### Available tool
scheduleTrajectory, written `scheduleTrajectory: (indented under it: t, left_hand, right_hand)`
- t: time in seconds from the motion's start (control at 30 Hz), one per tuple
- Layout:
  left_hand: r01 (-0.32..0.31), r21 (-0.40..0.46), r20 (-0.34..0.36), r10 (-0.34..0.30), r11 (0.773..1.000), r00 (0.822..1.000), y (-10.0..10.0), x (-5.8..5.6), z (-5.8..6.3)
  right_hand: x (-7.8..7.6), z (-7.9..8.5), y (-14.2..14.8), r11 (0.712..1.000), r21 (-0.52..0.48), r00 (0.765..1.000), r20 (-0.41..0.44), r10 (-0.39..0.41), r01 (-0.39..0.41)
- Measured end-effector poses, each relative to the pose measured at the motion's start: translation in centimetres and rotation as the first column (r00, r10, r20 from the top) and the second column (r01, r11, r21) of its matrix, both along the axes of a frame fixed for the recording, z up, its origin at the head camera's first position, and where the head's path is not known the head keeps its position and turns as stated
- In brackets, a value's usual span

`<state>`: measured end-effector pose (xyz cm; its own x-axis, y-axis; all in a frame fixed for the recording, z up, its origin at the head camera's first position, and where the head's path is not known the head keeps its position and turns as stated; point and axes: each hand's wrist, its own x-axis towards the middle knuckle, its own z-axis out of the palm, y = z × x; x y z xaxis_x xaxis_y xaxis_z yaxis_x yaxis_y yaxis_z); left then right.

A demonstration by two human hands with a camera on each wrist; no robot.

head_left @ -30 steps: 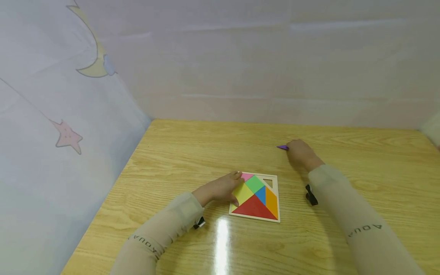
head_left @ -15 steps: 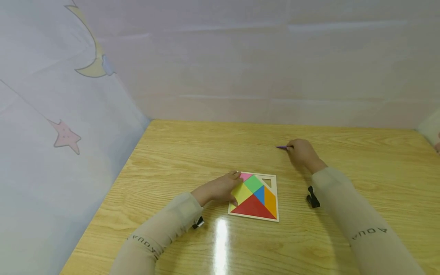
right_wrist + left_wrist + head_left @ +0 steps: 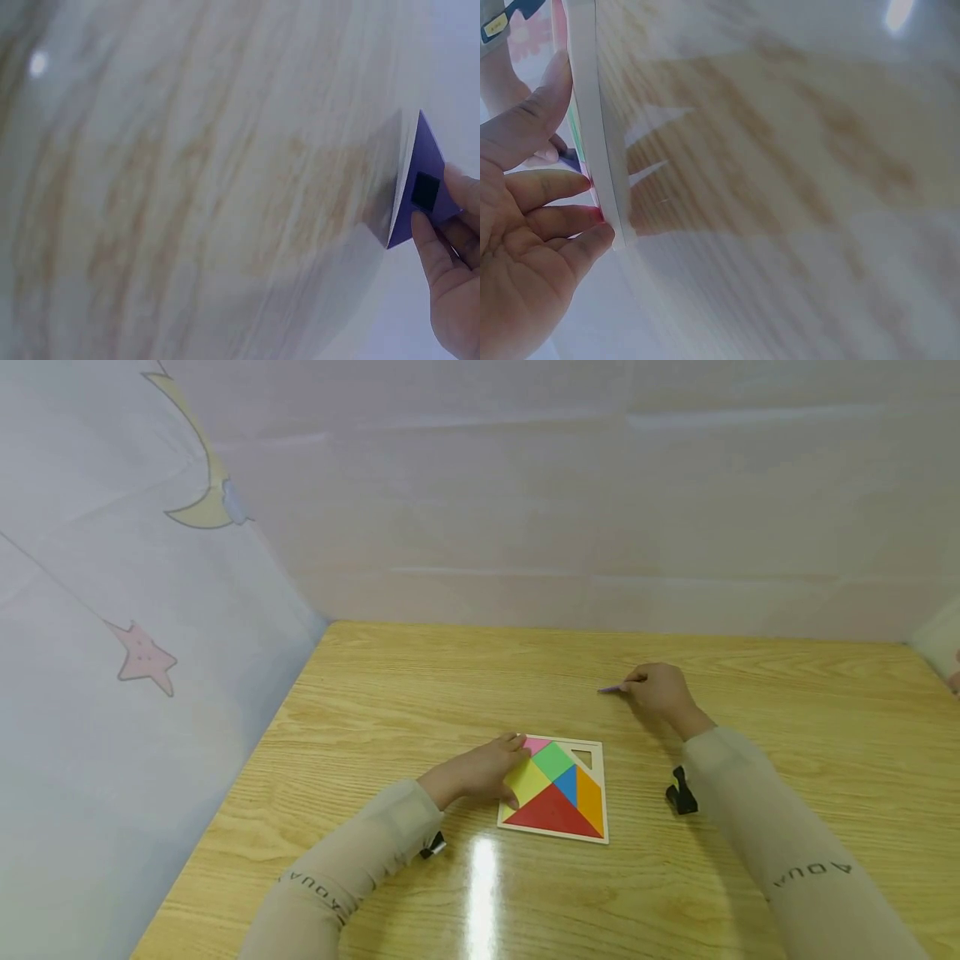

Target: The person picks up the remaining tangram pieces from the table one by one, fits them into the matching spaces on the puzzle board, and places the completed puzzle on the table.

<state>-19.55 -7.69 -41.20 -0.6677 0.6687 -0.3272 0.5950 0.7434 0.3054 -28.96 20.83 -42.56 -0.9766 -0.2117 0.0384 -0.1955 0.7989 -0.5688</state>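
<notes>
My right hand (image 3: 662,693) pinches a purple triangle tangram piece (image 3: 611,689) over the table, beyond the board. In the right wrist view the triangle (image 3: 426,161) stands on edge close to the tabletop, a dark square on its face, between thumb and fingers. My left hand (image 3: 483,771) rests with spread fingers on the left side of a square wooden tangram board (image 3: 551,837). Its fingertips lie on the yellow piece (image 3: 531,783) and the pink piece (image 3: 537,744). Green, blue, red and orange pieces also fill the board, and a triangular cut-out (image 3: 582,759) shows near its top right corner.
The wood-grain table (image 3: 420,693) runs back to a pale cloth (image 3: 480,510) with a moon and star print at the left. A black clip (image 3: 681,793) hangs at the right wrist, and another black clip (image 3: 432,845) at the left.
The purple triangle has turned in my right hand's fingers, and its tip has come slightly lower and nearer. My left hand stays on the board.
</notes>
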Motion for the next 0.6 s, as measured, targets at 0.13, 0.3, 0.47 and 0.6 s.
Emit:
scheduleTrajectory:
  t: [0.13,0.3,0.47,0.6]
  left_hand:
    - [0.003,0.000,-0.005,-0.003,1.000,1.000,0.08,-0.06,-0.04]
    - [0.014,-0.006,-0.012,-0.014,1.000,1.000,0.20,-0.06,0.04]
    - [0.029,-0.006,-0.023,-0.030,1.000,0.999,0.23,0.01,0.30]
    - [0.037,-0.005,-0.027,-0.037,0.999,0.999,0.23,-0.01,0.32]
  right_hand:
    - [0.18,0.20,0.00,0.999,-0.038,0.999,0.035,-0.008,0.009]
    - [0.39,0.51,0.08,0.997,-0.071,0.997,0.073,0.020,-0.015]
    - [0.43,0.36,0.18,0.996,-0.080,0.995,0.084,0.057,-0.050]
    - [0.39,0.21,0.13,0.994,-0.089,0.993,0.098,0.073,-0.065]
